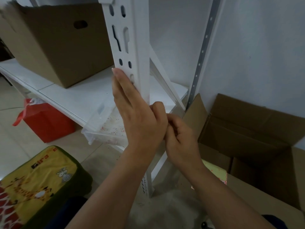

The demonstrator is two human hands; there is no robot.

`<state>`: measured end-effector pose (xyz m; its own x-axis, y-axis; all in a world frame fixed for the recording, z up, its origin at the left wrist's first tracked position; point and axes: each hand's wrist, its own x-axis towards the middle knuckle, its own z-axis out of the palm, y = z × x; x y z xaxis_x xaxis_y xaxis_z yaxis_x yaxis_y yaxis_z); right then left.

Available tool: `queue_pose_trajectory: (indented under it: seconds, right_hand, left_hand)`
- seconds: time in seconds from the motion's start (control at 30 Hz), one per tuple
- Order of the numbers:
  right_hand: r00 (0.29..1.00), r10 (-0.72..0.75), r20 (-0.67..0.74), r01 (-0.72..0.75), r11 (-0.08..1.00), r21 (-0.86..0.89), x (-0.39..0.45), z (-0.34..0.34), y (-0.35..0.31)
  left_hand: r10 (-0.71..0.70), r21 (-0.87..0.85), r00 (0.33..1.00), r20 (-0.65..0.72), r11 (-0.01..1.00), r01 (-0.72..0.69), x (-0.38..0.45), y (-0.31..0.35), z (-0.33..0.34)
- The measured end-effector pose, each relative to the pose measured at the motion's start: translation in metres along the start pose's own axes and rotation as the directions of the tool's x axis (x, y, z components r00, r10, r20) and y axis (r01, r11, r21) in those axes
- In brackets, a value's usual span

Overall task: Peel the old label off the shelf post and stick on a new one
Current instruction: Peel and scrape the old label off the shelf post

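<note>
The shelf post [132,52] stands upright before me, white and slotted; I can't make out any label on it, since my hands cover the stretch where I'm working. My left hand [138,118] lies flat along the post, fingers [122,83] straight and pressed together, probably to steady it. My right hand [179,138] sits just beside it, fingers curled inward, seemingly picking at something; whether they pinch a label I cannot tell. A cardboard box [54,43] rests on the shelf [69,95] behind.

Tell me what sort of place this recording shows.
Probably a home storeroom or small stockroom: a white slotted shelf post with a cardboard box on the shelf, an open carton on the tiled floor, and a red bag beneath.
</note>
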<state>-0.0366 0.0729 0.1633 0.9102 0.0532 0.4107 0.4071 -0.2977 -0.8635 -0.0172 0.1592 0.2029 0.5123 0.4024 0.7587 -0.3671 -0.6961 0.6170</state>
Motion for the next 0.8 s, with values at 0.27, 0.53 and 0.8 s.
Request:
queue_pose_trajectory:
  seconds: [0.27,0.53,0.8]
  right_hand:
    - [0.996,0.037,0.087,-0.048,0.990,0.132,0.008,-0.001,-0.008]
    - [0.989,0.088,0.123,-0.129,0.916,0.380,0.025,0.015,-0.040]
    - [0.945,0.170,0.279,-0.322,0.630,0.707,0.031,0.025,-0.029]
  left_hand:
    - [0.101,-0.179,0.991,0.088,0.980,-0.084,-0.004,-0.012,-0.018]
    - [-0.063,-0.456,0.987,0.148,0.881,0.125,-0.002,-0.021,-0.030]
    - [-0.191,-0.571,0.949,0.252,0.763,0.305,-0.004,-0.028,-0.031]
